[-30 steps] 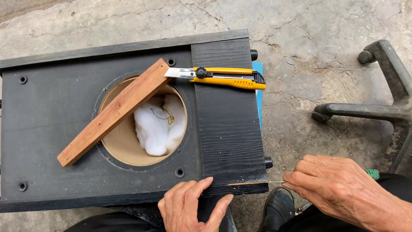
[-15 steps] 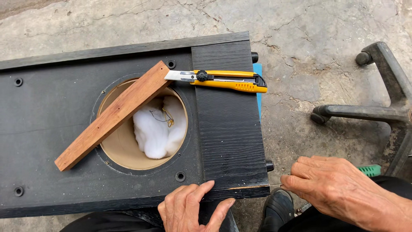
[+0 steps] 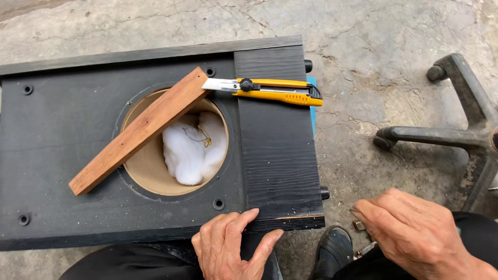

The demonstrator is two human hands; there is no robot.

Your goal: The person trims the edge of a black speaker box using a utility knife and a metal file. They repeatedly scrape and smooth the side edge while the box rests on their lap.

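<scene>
No packages, labels or signs anywhere in view. Only a black speaker cabinet [image 3: 275, 155] lying face up on cracked concrete floor [image 3: 373, 31], with a round cutout [image 3: 176, 142] in the panel showing white stuffing [image 3: 189, 150] and a thin wire inside. A wooden strip [image 3: 140, 129] laid slantwise across the cutout, its upper end just beside the blade of a yellow utility knife [image 3: 270, 91] resting on the cabinet's grained right section. A sliver of something blue [image 3: 312, 82] peeking out behind the knife, mostly hidden. Black chair base [image 3: 456, 124] at the right, cut off by the frame.

Left hand [image 3: 231, 249] flat and spread, fingers resting on the cabinet's near edge, gripping nothing. Right hand [image 3: 410, 231] off the cabinet's near right corner, over the lap, fingers curled loosely; some small metal piece [image 3: 359, 225] just under the fingertips, too small to identify, hold impossible to confirm. Black shoe [image 3: 332, 249] between the two hands. Knife and strip well apart from both hands, on the cabinet's far half.
</scene>
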